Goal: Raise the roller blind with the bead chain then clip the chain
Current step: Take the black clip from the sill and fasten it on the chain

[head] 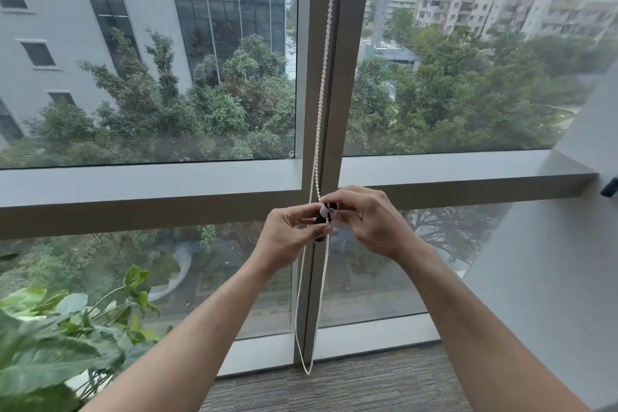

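A white bead chain (321,94) hangs twisted down the grey window mullion (347,77) and loops just above the carpet. At the mullion's crossbar a small dark clip (321,219) with a white part sits on the chain. My left hand (291,237) pinches the clip and chain from the left. My right hand (371,221) pinches the chain at the clip's top from the right. The roller blind itself is out of view above the frame.
A leafy green plant (67,344) stands at the lower left. A grey wall (551,278) runs along the right, with a dark fitting (609,187) at the sill's end. Grey carpet (334,388) lies below the window glass.
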### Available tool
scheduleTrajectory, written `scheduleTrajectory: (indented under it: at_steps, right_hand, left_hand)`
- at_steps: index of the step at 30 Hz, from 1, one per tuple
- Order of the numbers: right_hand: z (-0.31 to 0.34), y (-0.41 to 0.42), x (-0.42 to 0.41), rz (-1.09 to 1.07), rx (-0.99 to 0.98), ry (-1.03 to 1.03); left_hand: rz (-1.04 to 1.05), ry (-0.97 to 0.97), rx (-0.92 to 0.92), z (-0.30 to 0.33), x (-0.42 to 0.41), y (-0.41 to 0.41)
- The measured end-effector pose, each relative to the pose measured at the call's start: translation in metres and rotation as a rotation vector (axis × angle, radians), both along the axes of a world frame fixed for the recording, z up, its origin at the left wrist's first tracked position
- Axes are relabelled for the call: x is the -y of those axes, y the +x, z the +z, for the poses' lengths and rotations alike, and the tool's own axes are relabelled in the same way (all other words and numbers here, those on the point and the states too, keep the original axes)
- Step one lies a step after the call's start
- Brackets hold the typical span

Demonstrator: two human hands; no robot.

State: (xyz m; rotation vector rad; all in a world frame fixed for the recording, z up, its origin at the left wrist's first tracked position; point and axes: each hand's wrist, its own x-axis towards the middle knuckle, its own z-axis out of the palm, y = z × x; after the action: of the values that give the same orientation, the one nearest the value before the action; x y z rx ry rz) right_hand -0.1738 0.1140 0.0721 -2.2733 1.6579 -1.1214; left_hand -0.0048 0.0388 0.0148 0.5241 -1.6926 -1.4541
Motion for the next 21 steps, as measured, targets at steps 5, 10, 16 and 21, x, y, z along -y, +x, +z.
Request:
scheduleTrajectory:
  at_steps: [5,10,16,21]
  right_hand:
    - [0.004,0.004,0.001,0.036,-0.021,0.013]
    - [0.009,0.006,0.005,0.070,-0.059,-0.024]
    - [0.010,0.010,0.009,0.101,-0.054,-0.039]
    - [0.008,0.008,0.011,0.106,-0.015,-0.024]
  left_hand:
    - [-0.040,0.053,-0.014,0.001,0.003,0.003]
    - [-0.068,0.099,-0.012,0.007,0.006,0.007]
    - [-0.082,0.122,0.031,0.011,0.009,0.012]
    - [-0.133,0.140,0.055,0.011,0.010,0.016]
